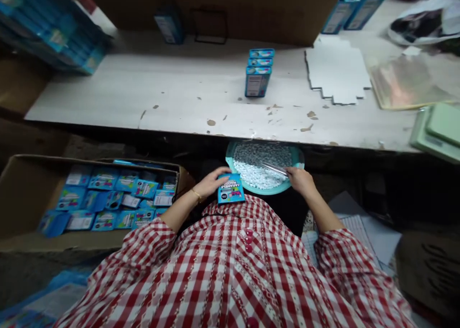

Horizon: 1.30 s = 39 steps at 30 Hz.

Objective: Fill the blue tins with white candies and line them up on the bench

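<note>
My left hand (210, 183) is closed around a small blue candy box (230, 189), held upright in my lap. My right hand (300, 179) grips a thin shiny scoop-like tool (275, 169) whose tip lies over small white pellets in a teal round tray (299, 156). The tray rests on my lap just below the table edge. Both forearms come out of red-and-white checked sleeves.
A cardboard carton (21, 193) at my left holds several blue boxes. On the worn white table (143, 93) stand three filled blue boxes (257, 74) in a row, flat white die-cut blanks (336, 71), clear film (406, 81), and green trays (438, 129). More blue boxes sit at the back.
</note>
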Tool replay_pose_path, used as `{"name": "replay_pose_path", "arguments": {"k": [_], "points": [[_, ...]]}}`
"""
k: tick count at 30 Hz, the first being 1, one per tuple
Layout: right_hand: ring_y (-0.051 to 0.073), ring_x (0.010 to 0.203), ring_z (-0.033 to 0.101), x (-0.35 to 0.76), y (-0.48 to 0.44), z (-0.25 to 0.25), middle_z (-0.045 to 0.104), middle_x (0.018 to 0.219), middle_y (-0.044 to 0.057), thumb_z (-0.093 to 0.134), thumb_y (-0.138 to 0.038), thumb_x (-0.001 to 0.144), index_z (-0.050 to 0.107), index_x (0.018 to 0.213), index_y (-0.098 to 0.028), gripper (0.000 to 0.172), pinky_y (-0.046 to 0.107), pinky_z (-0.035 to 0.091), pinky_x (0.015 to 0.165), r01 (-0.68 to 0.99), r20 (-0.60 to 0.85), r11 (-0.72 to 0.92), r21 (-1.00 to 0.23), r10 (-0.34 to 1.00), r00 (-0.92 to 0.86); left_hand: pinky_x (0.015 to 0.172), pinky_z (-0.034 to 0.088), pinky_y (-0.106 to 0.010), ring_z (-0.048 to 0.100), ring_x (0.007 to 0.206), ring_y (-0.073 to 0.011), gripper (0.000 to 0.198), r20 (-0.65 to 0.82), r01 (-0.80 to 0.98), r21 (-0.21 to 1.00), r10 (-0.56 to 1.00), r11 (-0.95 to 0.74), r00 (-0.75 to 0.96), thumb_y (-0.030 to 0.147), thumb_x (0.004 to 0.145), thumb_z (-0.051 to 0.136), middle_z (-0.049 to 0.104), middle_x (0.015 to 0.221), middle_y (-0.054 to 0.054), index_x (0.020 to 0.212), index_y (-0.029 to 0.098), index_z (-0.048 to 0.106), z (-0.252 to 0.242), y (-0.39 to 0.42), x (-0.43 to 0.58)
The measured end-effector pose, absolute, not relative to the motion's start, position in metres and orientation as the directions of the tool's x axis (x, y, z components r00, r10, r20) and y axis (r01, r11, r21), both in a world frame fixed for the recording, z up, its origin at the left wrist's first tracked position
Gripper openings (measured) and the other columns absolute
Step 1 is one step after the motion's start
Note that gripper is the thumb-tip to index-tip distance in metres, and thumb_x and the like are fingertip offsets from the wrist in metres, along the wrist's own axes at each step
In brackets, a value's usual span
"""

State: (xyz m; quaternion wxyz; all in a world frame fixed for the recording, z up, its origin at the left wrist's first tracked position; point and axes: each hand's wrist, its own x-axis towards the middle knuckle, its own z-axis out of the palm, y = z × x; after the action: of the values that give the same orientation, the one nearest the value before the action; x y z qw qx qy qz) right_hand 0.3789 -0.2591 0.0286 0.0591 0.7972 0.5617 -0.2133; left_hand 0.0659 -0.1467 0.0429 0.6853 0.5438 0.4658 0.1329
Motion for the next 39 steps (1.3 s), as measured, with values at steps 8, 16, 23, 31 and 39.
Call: {"name": "replay_pose_path", "arguments": {"k": [8, 16, 23, 31, 39], "points": [[0.022, 0.089, 0.062, 0.39, -0.252, 0.031, 0.065, 0.095, 0.015, 0.035, -0.01, 0.084, 0.066, 0.098, -0.014, 0.034, 0.028, 0.041, 0.072, 0.978, -0.398, -0.205, 0.035, 0.895, 0.202, 0.11, 0.027, -0.042, 0.041, 0.128, -0.0265, 0.069, -0.434, 0.441, 0.897, 0.268, 0.038, 0.86, 0.049, 0.071, 0.066, 0.044, 0.14, -0.008, 0.132, 0.024, 0.047, 0.055, -0.157, 0.026], [0.015, 0.096, 0.059, 0.324, -0.203, -0.026, 0.066, 0.106, 0.01, 0.036, -0.011, 0.087, 0.059, 0.114, -0.016, 0.036, 0.02, 0.038, 0.077, 0.908, -0.485, -0.365, -0.206, 0.844, 0.229, 0.094, 0.045, -0.039, 0.06, 0.099, -0.0229, 0.052, -0.375, 0.48, 0.877, 0.659, 0.024, 0.652, 0.044, 0.069, 0.065, 0.064, 0.108, -0.01, 0.111, 0.013, 0.055, 0.028, -0.177, 0.043], [0.015, 0.1, 0.059, 0.326, -0.198, -0.046, 0.065, 0.113, 0.006, 0.037, -0.022, 0.091, 0.063, 0.115, -0.021, 0.036, 0.02, 0.041, 0.082, 0.821, -0.444, -0.434, -0.37, 0.859, 0.254, 0.087, 0.049, -0.037, 0.062, 0.089, -0.0214, 0.056, -0.233, 0.465, 0.885, 0.878, 0.014, 0.417, 0.046, 0.063, 0.068, 0.067, 0.099, -0.008, 0.107, 0.012, 0.058, 0.023, -0.137, 0.052], [0.016, 0.094, 0.063, 0.37, -0.223, 0.003, 0.07, 0.104, 0.003, 0.049, -0.019, 0.083, 0.069, 0.104, -0.022, 0.029, 0.025, 0.046, 0.081, 0.68, -0.274, -0.438, -0.587, 0.899, 0.343, 0.081, 0.049, -0.03, 0.062, 0.083, -0.0184, 0.048, -0.066, 0.469, 0.858, 0.859, -0.211, 0.508, 0.041, 0.067, 0.067, 0.067, 0.092, -0.005, 0.106, 0.013, 0.06, 0.018, -0.103, 0.104], [0.021, 0.099, 0.062, 0.376, -0.212, 0.098, 0.069, 0.105, 0.001, 0.045, -0.024, 0.083, 0.07, 0.103, -0.03, 0.032, 0.028, 0.047, 0.079, 0.897, -0.322, -0.325, -0.301, 0.92, 0.225, 0.088, 0.047, -0.031, 0.062, 0.098, -0.0222, 0.046, -0.096, 0.575, 0.71, 0.753, -0.406, 0.651, 0.022, 0.07, 0.065, 0.066, 0.108, -0.006, 0.115, 0.019, 0.059, 0.02, -0.107, 0.159]]}}
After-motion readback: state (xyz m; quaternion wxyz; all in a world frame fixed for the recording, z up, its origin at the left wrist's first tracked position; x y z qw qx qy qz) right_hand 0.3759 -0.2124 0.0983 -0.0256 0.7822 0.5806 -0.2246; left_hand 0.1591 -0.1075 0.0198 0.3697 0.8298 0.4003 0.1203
